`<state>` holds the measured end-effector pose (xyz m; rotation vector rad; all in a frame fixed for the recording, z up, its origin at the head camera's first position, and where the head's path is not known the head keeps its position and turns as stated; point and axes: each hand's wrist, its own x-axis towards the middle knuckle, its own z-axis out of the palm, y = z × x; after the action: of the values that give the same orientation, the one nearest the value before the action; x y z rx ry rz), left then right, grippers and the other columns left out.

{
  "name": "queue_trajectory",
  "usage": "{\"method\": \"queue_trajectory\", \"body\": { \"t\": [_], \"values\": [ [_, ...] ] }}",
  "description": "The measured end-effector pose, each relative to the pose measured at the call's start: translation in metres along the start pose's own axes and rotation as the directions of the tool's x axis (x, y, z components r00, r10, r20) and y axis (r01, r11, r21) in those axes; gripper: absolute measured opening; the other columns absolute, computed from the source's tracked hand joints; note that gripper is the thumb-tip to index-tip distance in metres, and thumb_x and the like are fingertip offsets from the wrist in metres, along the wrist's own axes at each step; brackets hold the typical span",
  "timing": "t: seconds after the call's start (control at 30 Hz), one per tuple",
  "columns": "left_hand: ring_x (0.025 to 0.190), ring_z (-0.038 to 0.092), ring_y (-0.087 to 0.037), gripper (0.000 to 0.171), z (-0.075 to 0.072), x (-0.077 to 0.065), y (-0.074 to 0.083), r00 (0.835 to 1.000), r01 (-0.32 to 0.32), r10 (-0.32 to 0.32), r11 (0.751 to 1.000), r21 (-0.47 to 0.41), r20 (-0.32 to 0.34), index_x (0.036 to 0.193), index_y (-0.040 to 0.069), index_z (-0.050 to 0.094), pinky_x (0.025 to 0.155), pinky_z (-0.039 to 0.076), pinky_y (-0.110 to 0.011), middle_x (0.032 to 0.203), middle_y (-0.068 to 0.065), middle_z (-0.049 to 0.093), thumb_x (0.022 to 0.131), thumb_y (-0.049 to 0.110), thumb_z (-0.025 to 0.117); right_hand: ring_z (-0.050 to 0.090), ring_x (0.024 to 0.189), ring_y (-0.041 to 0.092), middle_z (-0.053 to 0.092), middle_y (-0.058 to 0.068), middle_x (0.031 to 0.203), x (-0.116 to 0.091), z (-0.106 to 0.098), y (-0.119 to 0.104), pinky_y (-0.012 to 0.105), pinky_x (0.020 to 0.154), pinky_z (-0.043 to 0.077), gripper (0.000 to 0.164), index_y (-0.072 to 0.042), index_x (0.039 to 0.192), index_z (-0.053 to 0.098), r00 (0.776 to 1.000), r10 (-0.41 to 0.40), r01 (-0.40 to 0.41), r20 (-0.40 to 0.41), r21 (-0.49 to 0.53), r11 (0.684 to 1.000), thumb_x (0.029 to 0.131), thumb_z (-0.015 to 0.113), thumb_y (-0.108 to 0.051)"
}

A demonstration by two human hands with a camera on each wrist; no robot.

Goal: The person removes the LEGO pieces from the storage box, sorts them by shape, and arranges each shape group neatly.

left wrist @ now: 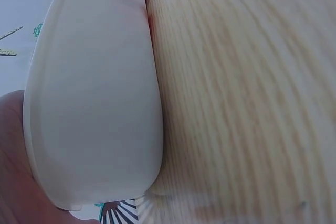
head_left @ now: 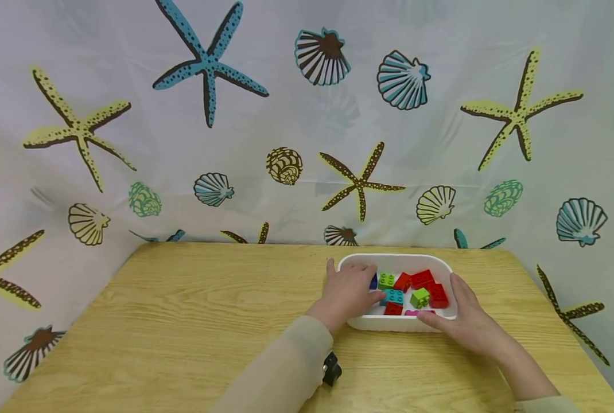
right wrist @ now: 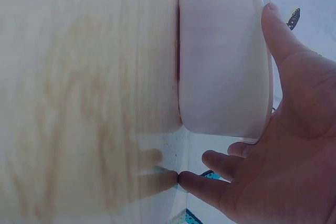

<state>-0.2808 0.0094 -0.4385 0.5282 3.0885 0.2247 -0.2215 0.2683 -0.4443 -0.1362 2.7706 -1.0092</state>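
In the head view a white plastic bin (head_left: 389, 324) holds several toy building bricks. My left hand (head_left: 345, 289) reaches over its left end. The thumb and forefinger are inside, by a dark blue brick (head_left: 373, 281) and a turquoise brick (head_left: 392, 296); whether they pinch anything is hidden. My right hand (head_left: 469, 321) rests against the right end, thumb on the front rim. In the right wrist view its other fingers (right wrist: 205, 187) stretch loosely past the bin's end. The left wrist view shows the bin's outer wall (left wrist: 100, 98), with part of the left hand at its edge.
Also in the bin are red bricks (head_left: 438, 296), green bricks (head_left: 420, 298) and a pink piece (head_left: 415, 313). It stands near the back of a wooden table (head_left: 193, 310). Behind hangs a patterned curtain (head_left: 265, 126). A black device (head_left: 331, 369) is at the left sleeve.
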Motion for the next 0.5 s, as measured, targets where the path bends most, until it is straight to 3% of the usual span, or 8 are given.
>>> {"method": "queue_trajectory", "body": {
  "t": [0.23, 0.5],
  "values": [
    [0.154, 0.047, -0.024, 0.067, -0.0001, 0.0002, 0.0009, 1.000, 0.013, -0.013, 1.000, -0.025, 0.007, 0.160, 0.025, 0.061, 0.130, 0.016, -0.072, 0.161, 0.001, 0.059, 0.101, 0.051, 0.080, 0.016, 0.156, 0.065, -0.004, 0.035, 0.177, -0.0003, 0.0006, 0.0003, 0.082, 0.114, 0.034, 0.135, 0.001, 0.173, -0.009, 1.000, 0.000, 0.000, 0.003, 0.005, 1.000, 0.095, 0.078, -0.065],
    [0.148, 0.051, -0.026, 0.056, -0.0011, 0.0007, 0.0010, 1.000, -0.002, 0.002, 1.000, 0.010, -0.010, 0.152, 0.022, 0.069, 0.129, 0.019, -0.073, 0.153, -0.002, 0.063, 0.101, 0.041, 0.083, 0.017, 0.156, 0.064, -0.004, 0.035, 0.177, 0.0003, 0.0011, -0.0006, 0.082, 0.114, 0.035, 0.134, 0.001, 0.173, -0.009, 1.000, 0.002, -0.002, -0.007, 0.006, 1.000, 0.095, 0.078, -0.065]
  ]
}}
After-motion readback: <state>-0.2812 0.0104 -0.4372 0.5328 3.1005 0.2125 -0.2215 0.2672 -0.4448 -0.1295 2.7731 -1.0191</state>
